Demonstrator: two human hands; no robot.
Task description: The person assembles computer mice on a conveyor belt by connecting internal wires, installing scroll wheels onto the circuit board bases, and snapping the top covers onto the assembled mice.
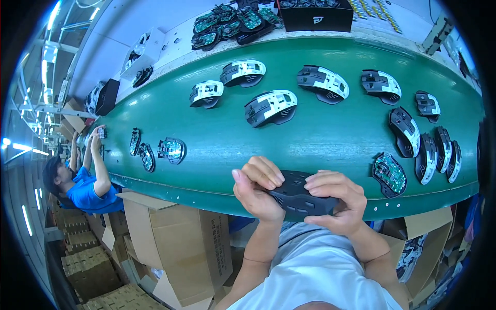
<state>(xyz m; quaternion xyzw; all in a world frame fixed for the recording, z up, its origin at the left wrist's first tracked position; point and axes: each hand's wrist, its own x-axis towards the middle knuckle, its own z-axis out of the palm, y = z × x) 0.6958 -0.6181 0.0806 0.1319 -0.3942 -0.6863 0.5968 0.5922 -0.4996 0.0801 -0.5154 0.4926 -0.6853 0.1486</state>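
Between my two hands is a black computer mouse (pixel 299 194), held just above the near edge of the green conveyor belt (pixel 217 139). My left hand (pixel 258 188) grips its left end, fingertips bent over the top. Around its right end my right hand (pixel 338 201) is closed, fingers on top and thumb low on the near side. Right of my hands lies an open mouse base with a green circuit board (pixel 390 174). Farther off stand several black and white mouse bodies, among them one mouse body (pixel 271 108) straight ahead and another mouse body (pixel 404 132) to the right.
Circuit-board mouse bases (pixel 172 150) lie on the left of the belt. A shelf beyond carries a heap of circuit boards (pixel 232 25) and a black box (pixel 316 18). Cardboard cartons (pixel 178 248) stand below the near edge. A co-worker in blue (pixel 93 188) reaches over the far left.
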